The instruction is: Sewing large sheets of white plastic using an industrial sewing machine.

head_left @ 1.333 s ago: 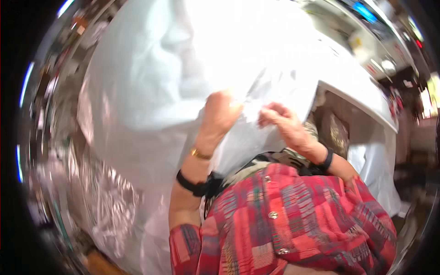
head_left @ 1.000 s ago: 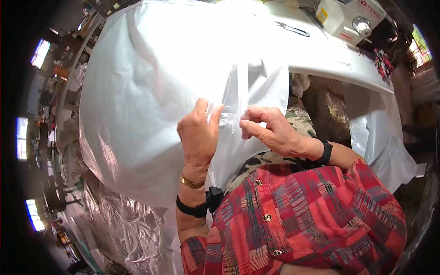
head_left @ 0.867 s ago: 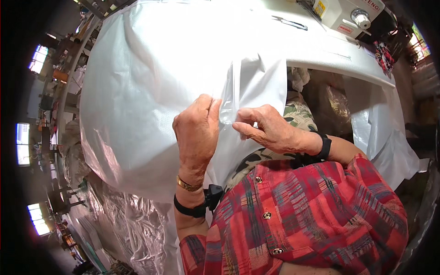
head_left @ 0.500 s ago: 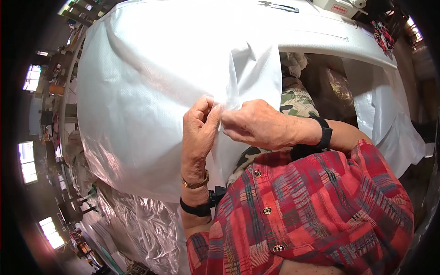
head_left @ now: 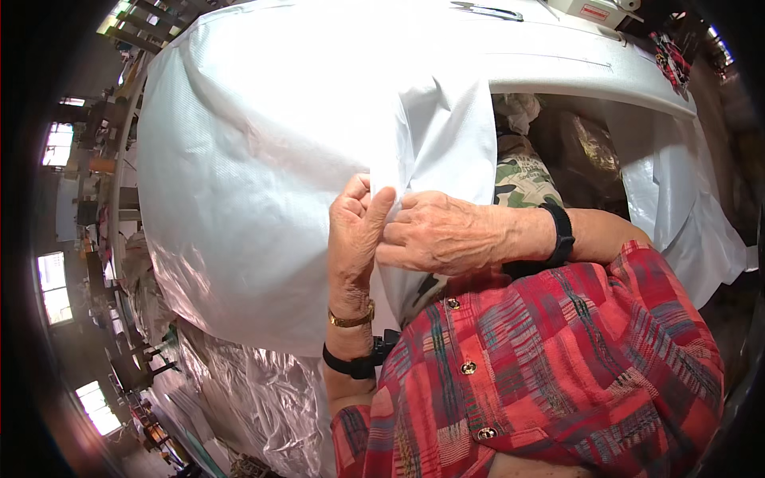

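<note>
Left grip (head_left: 351,233) pinching white sheet (head_left: 231,191), right grip (head_left: 438,233) beside

A pair of snips (head_left: 502,13) lies on the white table (head_left: 550,72), near the corner of a white machine (head_left: 575,7). A red checked cloth (head_left: 671,64) hangs by the table's right end. Bright windows (head_left: 54,288) line the far left.

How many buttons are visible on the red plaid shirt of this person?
3. On the red plaid shirt, in one line: the highest button in the picture, the middle button and the lowest button. Others may be hidden or out of view.
</note>
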A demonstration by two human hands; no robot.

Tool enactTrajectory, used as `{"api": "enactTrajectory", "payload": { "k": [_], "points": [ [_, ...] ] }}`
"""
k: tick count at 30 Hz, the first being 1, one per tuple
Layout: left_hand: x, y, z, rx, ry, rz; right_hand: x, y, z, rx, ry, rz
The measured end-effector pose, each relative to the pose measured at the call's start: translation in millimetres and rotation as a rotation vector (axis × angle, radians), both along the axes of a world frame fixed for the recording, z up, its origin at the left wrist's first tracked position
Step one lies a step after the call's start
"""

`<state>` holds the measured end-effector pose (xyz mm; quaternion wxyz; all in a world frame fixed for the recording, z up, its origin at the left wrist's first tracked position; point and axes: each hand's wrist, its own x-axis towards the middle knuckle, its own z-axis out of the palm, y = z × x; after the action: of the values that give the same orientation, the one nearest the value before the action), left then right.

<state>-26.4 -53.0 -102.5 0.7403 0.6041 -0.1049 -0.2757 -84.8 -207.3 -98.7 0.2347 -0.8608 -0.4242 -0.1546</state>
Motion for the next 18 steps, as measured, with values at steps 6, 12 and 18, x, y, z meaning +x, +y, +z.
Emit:
{"api": "enactTrajectory", "payload": {
  "k": [6, 12, 18],
  "points": [
    [4.1, 2.1, -3.5, 0.027, -0.042, 0.051, 5.7, -22.3, -14.3, 0.766, 0.529, -0.506],
    [1.0, 3.2, 2.5, 0.191, -0.160, 0.162, 28.5, -15.3, -39.9, 1.068, 0.988, -0.339],
    [1.9, 13.0, 18.8, -0.147, 0.102, 0.145, 34.7, -2.0, -46.5, 1.150, 0.927, -0.075]
  ]
}}
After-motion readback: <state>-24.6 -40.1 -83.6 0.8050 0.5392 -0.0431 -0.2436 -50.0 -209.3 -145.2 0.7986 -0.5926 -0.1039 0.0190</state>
